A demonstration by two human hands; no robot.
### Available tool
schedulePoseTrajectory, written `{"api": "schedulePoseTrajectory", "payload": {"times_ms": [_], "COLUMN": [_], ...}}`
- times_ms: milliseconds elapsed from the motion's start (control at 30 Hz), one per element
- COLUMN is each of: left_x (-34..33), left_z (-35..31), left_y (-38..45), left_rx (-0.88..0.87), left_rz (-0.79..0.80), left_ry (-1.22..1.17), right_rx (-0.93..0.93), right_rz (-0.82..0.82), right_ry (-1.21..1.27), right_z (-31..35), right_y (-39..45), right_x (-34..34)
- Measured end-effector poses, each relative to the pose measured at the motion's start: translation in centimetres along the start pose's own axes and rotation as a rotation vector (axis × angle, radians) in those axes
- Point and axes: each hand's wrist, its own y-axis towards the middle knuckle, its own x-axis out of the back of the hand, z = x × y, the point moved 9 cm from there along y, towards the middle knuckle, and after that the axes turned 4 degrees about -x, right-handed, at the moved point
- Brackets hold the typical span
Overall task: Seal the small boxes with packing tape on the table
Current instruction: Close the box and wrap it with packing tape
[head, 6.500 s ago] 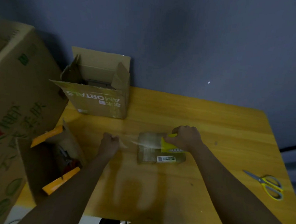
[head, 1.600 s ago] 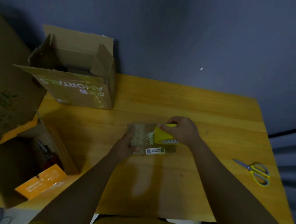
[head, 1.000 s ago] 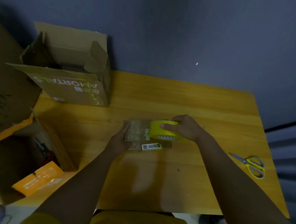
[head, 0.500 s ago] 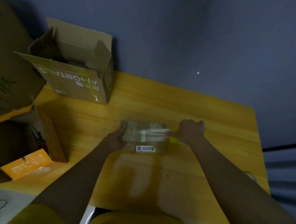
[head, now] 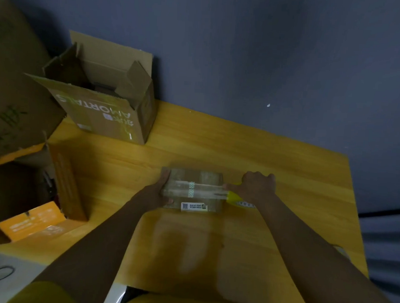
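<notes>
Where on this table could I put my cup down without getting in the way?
The far right stretch of the table, beyond the right hand, is bare. So is the near edge between the forearms. The left is crowded by the open carton; the middle holds the small box.

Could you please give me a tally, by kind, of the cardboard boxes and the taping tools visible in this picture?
Small boxes being taped: 1, the small box
Open cardboard boxes on the table: 1, the open carton
Large cardboard boxes at the left edge: 1, the large carton
Yellow tape dispensers: 1, the tape dispenser
Total: 4
</notes>
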Motion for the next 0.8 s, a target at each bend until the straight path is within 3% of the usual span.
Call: {"api": "schedulePoseTrajectory", "payload": {"times_ms": [800], "left_x": [-0.1], "left_z": [0.5], "left_y": [0.1], "left_rx": [0.032], "left_rz": [0.024], "left_ry": [-0.067], "right_rx": [-0.009], "right_rz": [0.085], "right_ry": [-0.001], "right_z": [0.3], "right_y": [1.7], "right_x": [-2.7]}}
